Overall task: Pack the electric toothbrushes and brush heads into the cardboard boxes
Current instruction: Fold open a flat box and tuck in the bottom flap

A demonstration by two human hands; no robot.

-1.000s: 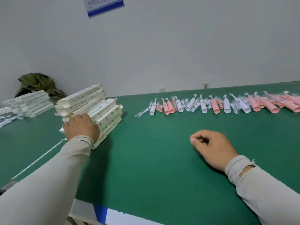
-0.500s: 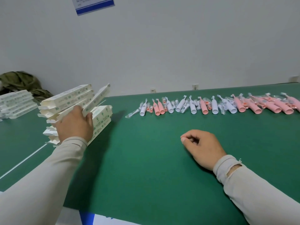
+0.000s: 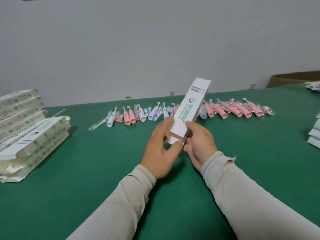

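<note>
I have both hands up over the green felt tabletop [image 3: 103, 170], sleeves in pale beige. My left hand [image 3: 160, 153] grasps the lower end of a long white cardboard box with green lettering [image 3: 187, 111], thumb and fingers curled around its left edge. My right hand [image 3: 199, 144] grips the same lower end from the other side, fingers wrapped at the open flap. The box tilts up and away from me, its far end leaning right, clear of the tabletop.

Left of that box, well apart, sits a stack of flat white cardboard boxes [image 3: 32, 135], some fanned out at the edge. Beyond the held box runs a row of pink and white electric toothbrush handles and bagged brush heads [image 3: 155, 114], lying side by side and partly hidden behind the box. To the far right of it, a brown cardboard carton [image 3: 294, 78] stands by the grey wall [image 3: 138, 40].
</note>
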